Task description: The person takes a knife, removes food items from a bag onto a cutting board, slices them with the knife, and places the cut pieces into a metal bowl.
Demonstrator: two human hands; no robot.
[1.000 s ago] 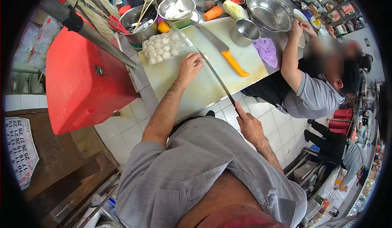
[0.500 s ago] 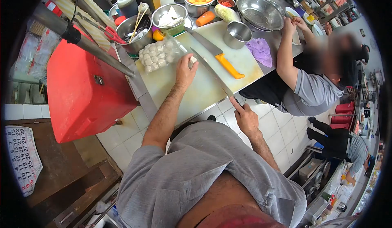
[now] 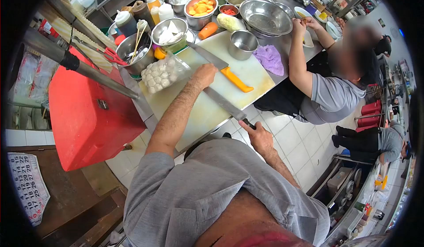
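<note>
My right hand (image 3: 259, 139) grips a knife (image 3: 224, 105) by its black handle near the board's front edge. Its long blade reaches diagonally over the cutting board (image 3: 174, 114) towards my left hand (image 3: 205, 75). That hand has its fingers curled down at the board, close to the blade tip; whatever they hold is hidden. Beyond it lies a second knife (image 3: 236, 79) with a yellow handle. Left of my left hand rests a clear plastic bag (image 3: 161, 74) of round white balls.
Behind the board stand a steel bowl of white pieces (image 3: 169, 32), a bowl of orange slices (image 3: 201, 10), a carrot (image 3: 207, 30) and a steel pot (image 3: 243, 44). A purple cloth (image 3: 268, 59) lies at right, beside a co-worker (image 3: 329, 94). A red bin (image 3: 90, 110) stands left.
My left hand has shifted right across the board, away from the bag, and its fingers have curled under. The white piece at its fingertips is now out of sight. The view has shifted slightly.
</note>
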